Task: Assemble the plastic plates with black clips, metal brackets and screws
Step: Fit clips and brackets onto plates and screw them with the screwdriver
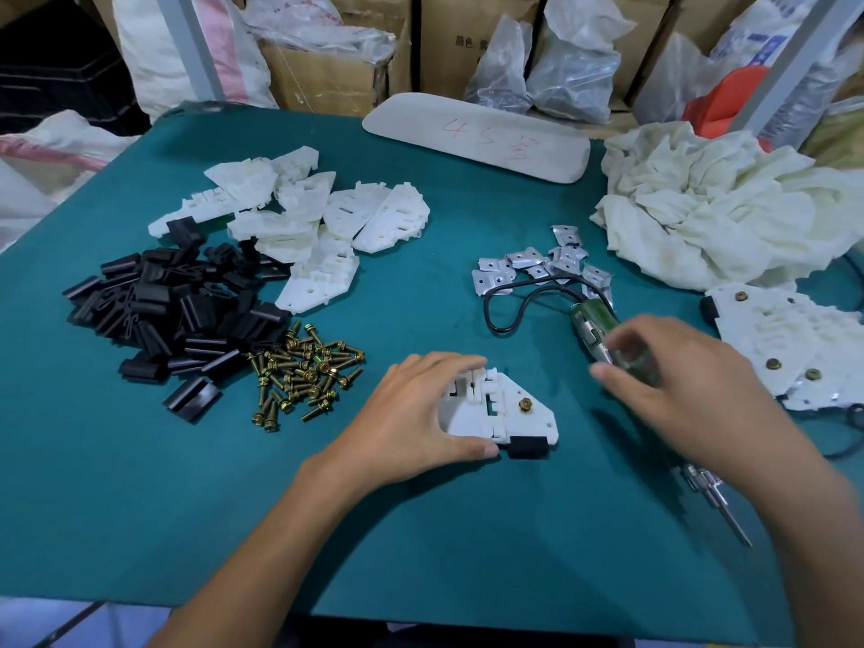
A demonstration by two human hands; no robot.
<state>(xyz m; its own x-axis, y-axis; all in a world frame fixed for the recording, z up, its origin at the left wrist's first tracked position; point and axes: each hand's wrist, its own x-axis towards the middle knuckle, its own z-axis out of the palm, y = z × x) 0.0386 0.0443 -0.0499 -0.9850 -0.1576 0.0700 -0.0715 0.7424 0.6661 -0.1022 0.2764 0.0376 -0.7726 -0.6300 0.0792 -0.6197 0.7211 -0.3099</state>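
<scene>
My left fingers clamp the white plastic plate flat on the green surface so it cannot spin, with its black clip and 1 brass screw facing up. My blurred right fingers curl round the green electric screwdriver, ready to drive.

Head-worn wide camera looks forward and down, close over my left hand, right hand and green table.

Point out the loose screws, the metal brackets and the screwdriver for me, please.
loose screws (306, 371): head view, middle of the brass-coloured pile.
metal brackets (529, 258): head view, flat face of one bracket in the pile.
screwdriver (590, 326): head view, green body near the cord end.
</scene>
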